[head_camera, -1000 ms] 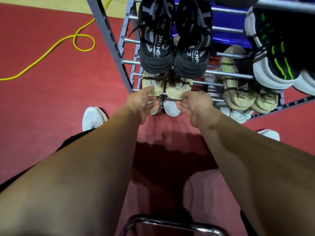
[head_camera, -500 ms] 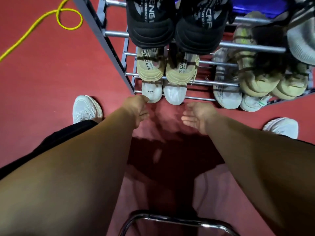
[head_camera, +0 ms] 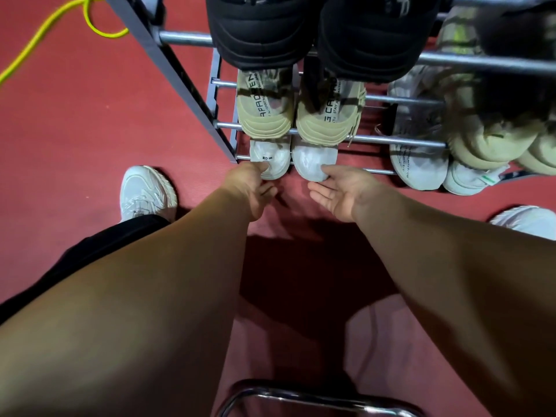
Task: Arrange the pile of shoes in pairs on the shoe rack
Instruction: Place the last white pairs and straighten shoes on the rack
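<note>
Head view: left hand point(head_camera: 250, 188), loosely curled, sets its thumb on a white shoe point(head_camera: 270, 156). Right hand point(head_camera: 343, 191), spread palm-up, touches the mate point(head_camera: 313, 159).

The floor point(head_camera: 75, 115) is dark red matting with a fine ribbed grain, and it fills the whole view. A bright yellow cable point(head_camera: 106, 34) lies on it at the far left, curling into a loop. At the near edge, a curved chrome tube point(head_camera: 316, 397) catches the light. A broad dark shadow point(head_camera: 301, 260) lies on the red in the middle, with paler floor nearer.
</note>
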